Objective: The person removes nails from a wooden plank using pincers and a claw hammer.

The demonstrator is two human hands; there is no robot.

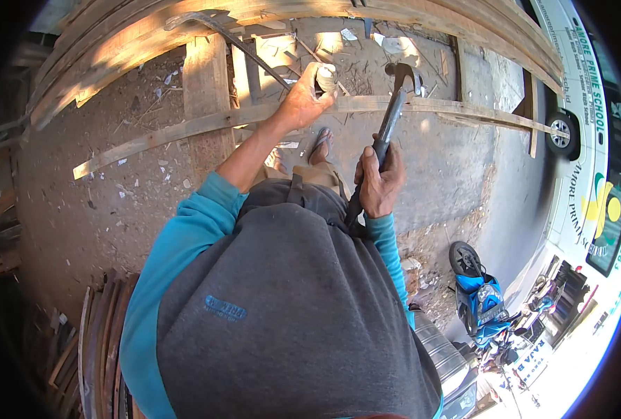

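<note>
My left hand (pixel 302 103) is raised and closed round a long dark pry bar (pixel 254 59) with a curved hooked end reaching up to the left. A small pale round piece (pixel 326 78) shows at its fingertips; I cannot make out what it is. My right hand (pixel 382 180) grips the black handle of a claw hammer (pixel 394 112), its head pointing up and away from me. Beyond both hands a long thin wooden strip (pixel 164 136) runs from left to right, passing just behind the left hand and the hammer.
Long timber beams (pixel 254 12) are stacked across the far side, with a plank (pixel 208 105) below them. Wood scraps litter the ground. To the right are a white vehicle (pixel 568 70) and a blue motorbike (pixel 481 300). More timber (pixel 101 342) stands at lower left.
</note>
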